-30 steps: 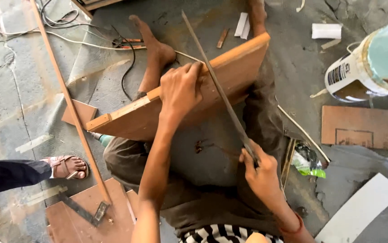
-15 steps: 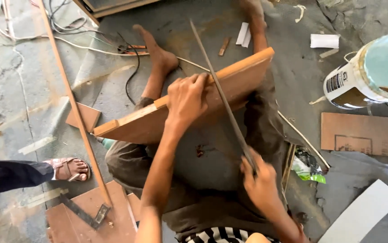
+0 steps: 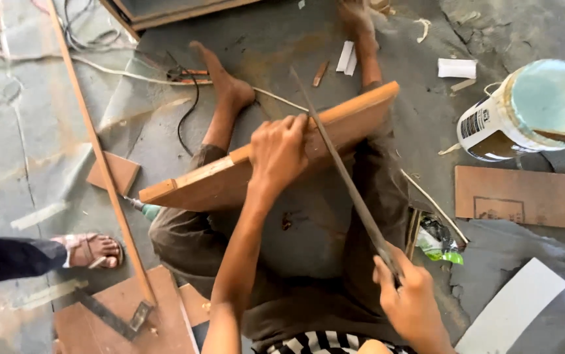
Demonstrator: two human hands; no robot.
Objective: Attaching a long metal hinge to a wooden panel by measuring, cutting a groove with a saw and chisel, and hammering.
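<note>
File drawn back, flat tan wooden board, sawn edges

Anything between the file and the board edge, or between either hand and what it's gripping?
Nothing visible. The left hand clamps the wooden board directly at its top edge. The right hand grips the handle of the long file, whose blade lies straight across the board edge beside the left fingers, with no obstruction.

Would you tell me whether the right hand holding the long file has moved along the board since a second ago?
Yes. The right hand has pulled back toward the body, drawing the file down across the wooden board. The left hand grips the board's edge.
</note>
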